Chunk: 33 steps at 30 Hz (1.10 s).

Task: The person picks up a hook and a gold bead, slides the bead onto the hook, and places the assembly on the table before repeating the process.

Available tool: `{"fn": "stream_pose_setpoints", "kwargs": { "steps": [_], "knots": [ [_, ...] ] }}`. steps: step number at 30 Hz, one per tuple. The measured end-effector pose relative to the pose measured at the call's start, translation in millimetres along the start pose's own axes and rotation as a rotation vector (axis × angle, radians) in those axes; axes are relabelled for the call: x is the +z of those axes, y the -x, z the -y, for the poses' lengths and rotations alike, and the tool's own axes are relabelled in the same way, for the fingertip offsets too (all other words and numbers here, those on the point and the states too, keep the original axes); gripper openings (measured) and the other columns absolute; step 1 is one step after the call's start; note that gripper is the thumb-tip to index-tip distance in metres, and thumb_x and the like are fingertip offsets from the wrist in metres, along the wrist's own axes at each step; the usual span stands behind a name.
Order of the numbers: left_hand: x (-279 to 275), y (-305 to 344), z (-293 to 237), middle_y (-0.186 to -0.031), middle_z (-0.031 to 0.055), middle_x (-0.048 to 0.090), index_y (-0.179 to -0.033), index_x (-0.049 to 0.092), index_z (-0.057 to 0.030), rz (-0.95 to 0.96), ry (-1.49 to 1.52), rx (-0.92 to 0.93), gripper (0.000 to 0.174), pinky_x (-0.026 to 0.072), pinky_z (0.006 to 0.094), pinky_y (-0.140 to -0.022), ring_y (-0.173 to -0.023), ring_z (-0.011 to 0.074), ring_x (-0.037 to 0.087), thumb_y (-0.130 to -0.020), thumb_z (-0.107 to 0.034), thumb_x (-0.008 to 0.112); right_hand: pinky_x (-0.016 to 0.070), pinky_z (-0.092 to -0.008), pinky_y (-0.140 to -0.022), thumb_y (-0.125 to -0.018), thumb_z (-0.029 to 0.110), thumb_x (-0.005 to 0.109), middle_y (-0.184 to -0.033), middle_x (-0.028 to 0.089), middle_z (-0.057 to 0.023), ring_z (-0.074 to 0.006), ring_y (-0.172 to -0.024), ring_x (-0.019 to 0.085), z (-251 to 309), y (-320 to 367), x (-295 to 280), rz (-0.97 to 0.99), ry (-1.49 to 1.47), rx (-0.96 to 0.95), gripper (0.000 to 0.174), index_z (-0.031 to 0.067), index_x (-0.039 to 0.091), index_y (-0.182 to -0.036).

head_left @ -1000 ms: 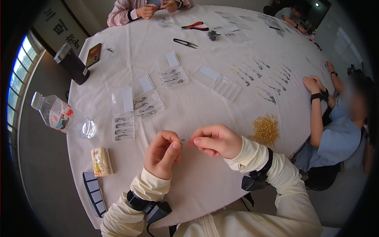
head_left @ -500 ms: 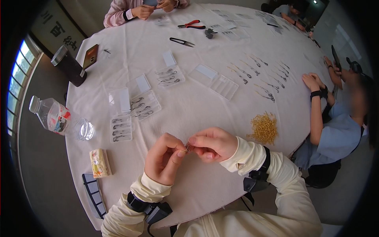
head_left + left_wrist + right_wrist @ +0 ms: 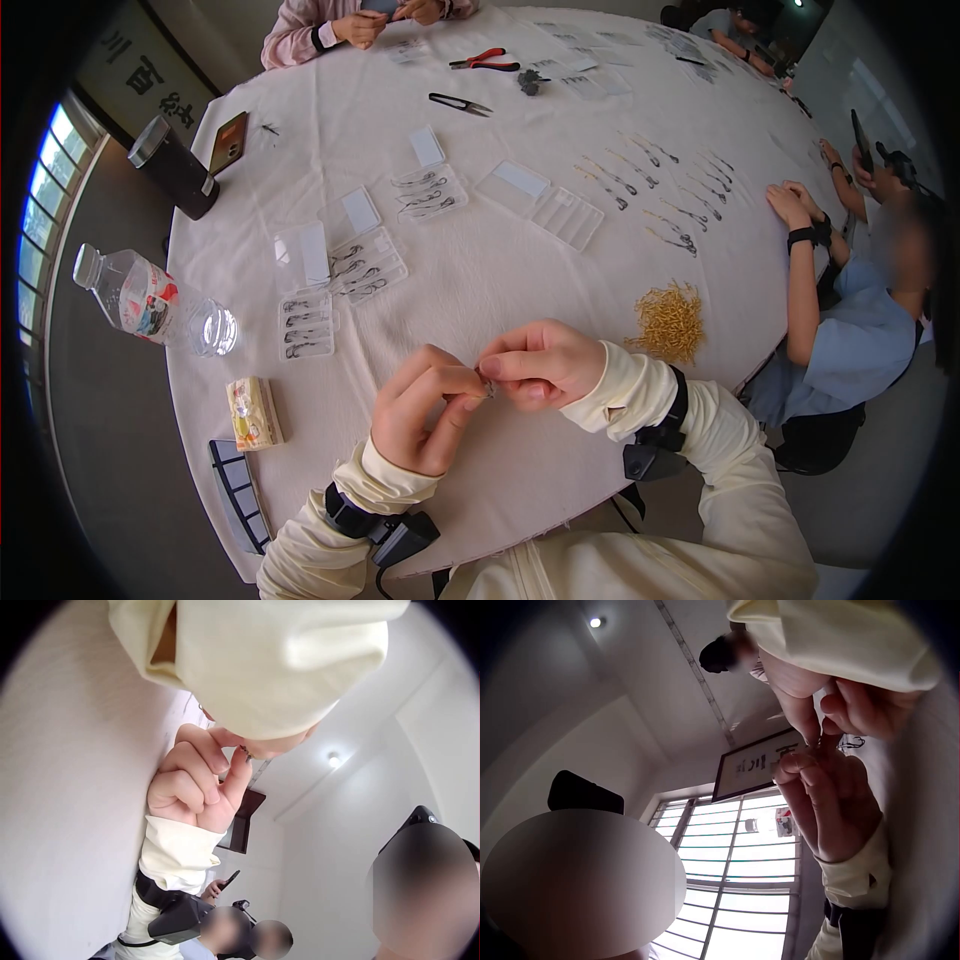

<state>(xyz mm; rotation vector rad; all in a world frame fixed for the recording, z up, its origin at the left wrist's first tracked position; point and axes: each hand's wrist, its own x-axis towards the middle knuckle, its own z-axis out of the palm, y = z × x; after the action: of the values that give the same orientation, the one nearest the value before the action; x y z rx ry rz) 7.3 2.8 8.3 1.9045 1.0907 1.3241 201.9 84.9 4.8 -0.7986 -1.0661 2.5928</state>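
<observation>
Over the near part of the white cloth, my left hand [image 3: 425,410] pinches a tiny dark metallic piece [image 3: 489,390] between thumb and index finger. My right hand [image 3: 540,368] meets it from the right, thumb and forefinger closed on the same small piece, its other fingers curled. The fingertips of both hands touch or nearly touch, hiding most of the piece. In the left wrist view a bit of the piece [image 3: 246,754] shows at the fingertips. A pile of gold-coloured small parts [image 3: 670,322] lies right of my right hand.
Clear boxes with dark hooked pieces [image 3: 307,322] and an open divided box [image 3: 566,218] lie ahead. Rows of hooked pieces [image 3: 662,232] lie at right. A bottle [image 3: 150,300], tumbler [image 3: 178,170], tissue pack [image 3: 254,412], snips [image 3: 460,104] and pliers [image 3: 486,61] also stand or lie around. People sit around the table.
My left hand has moved right and its fingers have turned in toward my right hand. The fingertips, apart at first, have come together at the small piece.
</observation>
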Motion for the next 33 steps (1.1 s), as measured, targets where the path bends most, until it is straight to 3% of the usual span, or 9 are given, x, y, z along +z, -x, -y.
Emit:
{"fn": "stream_pose_setpoints", "kwargs": {
  "steps": [11,13,19,25,33],
  "knots": [
    [2,6,4,-0.084,0.0075,0.057,-0.092,0.058,-0.0010,-0.033,0.108,-0.107,0.004,0.0451,0.0255,-0.065,-0.070,0.0159,0.054,-0.090,0.001,0.060,0.0301,-0.0206,-0.045,-0.095,0.020,0.064,-0.064,0.053,0.0020,-0.0039,-0.051,0.042,-1,0,-2,-0.034,-0.005,-0.037,0.019,0.0020,0.066,-0.102],
    [4,7,2,-0.084,0.0049,0.055,-0.094,0.055,-0.0011,-0.085,0.266,-0.258,0.002,0.0433,0.0240,-0.064,-0.070,0.0121,0.052,-0.094,-0.002,0.058,0.0317,-0.0206,-0.046,-0.095,0.020,0.065,-0.064,0.053,0.0017,-0.0044,-0.052,0.042,-1,1,-1,-0.049,0.007,-0.078,0.019,0.0025,0.066,-0.102],
    [3,8,4,-0.085,0.0014,0.053,-0.099,0.052,-0.0019,-0.122,0.432,-0.395,0.008,0.0428,0.0220,-0.062,-0.069,0.0075,0.049,-0.099,-0.009,0.054,0.0342,-0.0214,-0.048,-0.096,0.017,0.062,-0.065,0.052,0.0017,-0.0057,-0.054,0.045,3,2,0,-0.077,0.013,-0.107,0.014,0.0034,0.064,-0.100],
    [5,9,7,-0.089,0.0029,0.050,-0.099,0.051,-0.0042,-0.139,0.530,-0.433,0.014,0.0425,0.0245,-0.061,-0.067,0.0097,0.048,-0.099,-0.017,0.056,0.0363,-0.0214,-0.050,-0.093,0.019,0.067,-0.067,0.054,0.0013,-0.0053,-0.056,0.045,3,1,5,-0.131,0.108,-0.143,0.020,0.0003,0.065,-0.101],
    [6,10,11,-0.092,0.0033,0.052,-0.102,0.050,-0.0053,-0.105,0.764,-0.461,0.010,0.0431,0.0255,-0.063,-0.070,0.0098,0.047,-0.100,-0.014,0.054,0.0399,-0.0204,-0.051,-0.091,0.020,0.070,-0.071,0.059,0.0005,-0.0054,-0.058,0.050,0,-1,13,-0.201,0.257,-0.147,0.021,0.0007,0.066,-0.099]
  ]
}}
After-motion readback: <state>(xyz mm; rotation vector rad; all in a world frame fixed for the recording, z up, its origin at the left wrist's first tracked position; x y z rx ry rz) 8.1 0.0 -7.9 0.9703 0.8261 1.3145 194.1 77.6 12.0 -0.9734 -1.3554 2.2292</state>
